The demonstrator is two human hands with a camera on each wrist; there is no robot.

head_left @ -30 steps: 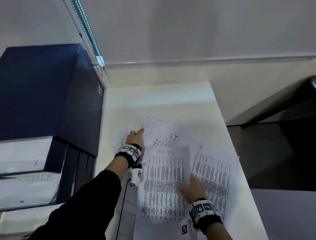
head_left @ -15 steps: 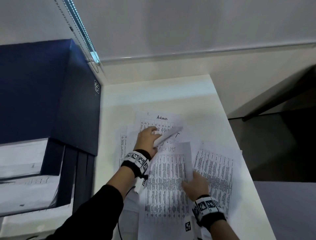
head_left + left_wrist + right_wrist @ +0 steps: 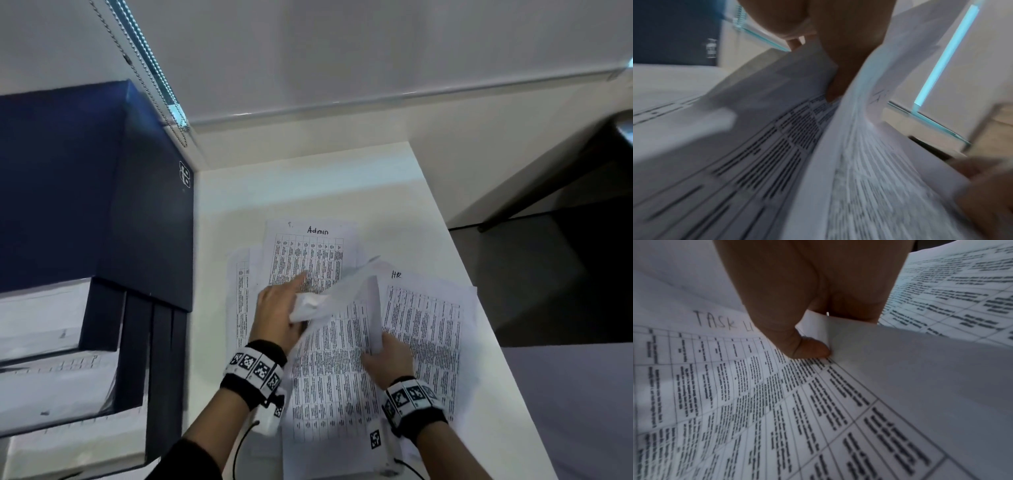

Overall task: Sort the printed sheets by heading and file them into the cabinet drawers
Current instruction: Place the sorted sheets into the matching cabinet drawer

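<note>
Printed sheets lie overlapping on the white table [image 3: 308,192]. The Admin sheet [image 3: 310,260] is farthest, the HR sheet [image 3: 424,325] lies at the right, and the Task List sheet [image 3: 334,370] [image 3: 719,386] is nearest. My left hand [image 3: 282,315] grips a curled, lifted sheet [image 3: 329,299] [image 3: 865,123] that seems headed IT, its index finger lying on the Admin sheet. My right hand [image 3: 385,359] pinches the Task List sheet's upturned right edge under the thumb [image 3: 807,348]. The dark blue cabinet [image 3: 102,192] stands at the left.
Two cabinet drawers [image 3: 44,315] [image 3: 54,390] stand pulled out at the lower left, with white sheets in them. The table's right edge [image 3: 455,274] drops to a dark floor. More sheets [image 3: 241,301] poke out at the pile's left. A wall and a blind chain [image 3: 144,75] lie beyond.
My left hand moved right from the pile's left side, took hold of the IT sheet and curled it up, uncovering the Admin and HR headings. My right hand bent the Task List's edge upward.
</note>
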